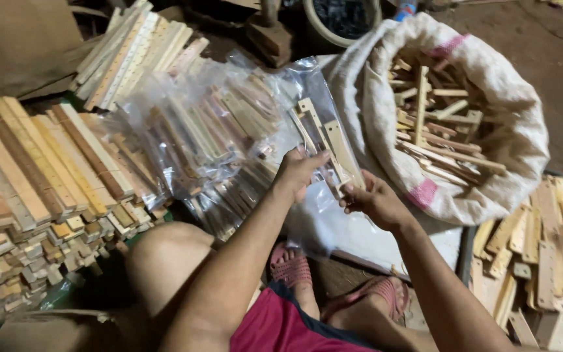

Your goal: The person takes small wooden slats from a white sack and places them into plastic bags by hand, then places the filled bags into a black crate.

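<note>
My left hand (298, 171) and my right hand (371, 199) together hold a small bundle of flat wooden pieces (333, 145) with cut-out slots, tilted up toward the left. A clear plastic bag (320, 221) hangs around and below the bundle. The left hand grips the bundle's near left side, the right hand pinches its lower end. Just beyond them lies a heap of clear plastic bags filled with wooden pieces (210, 124).
A white woven sack (522, 137) full of wooden pieces stands open at the right. Stacked wooden sticks (34, 163) fill the left side, more (138, 45) behind. Loose flat wooden pieces (548, 248) lie at the lower right. My knee (164, 261) and sandalled feet (294, 267) are below.
</note>
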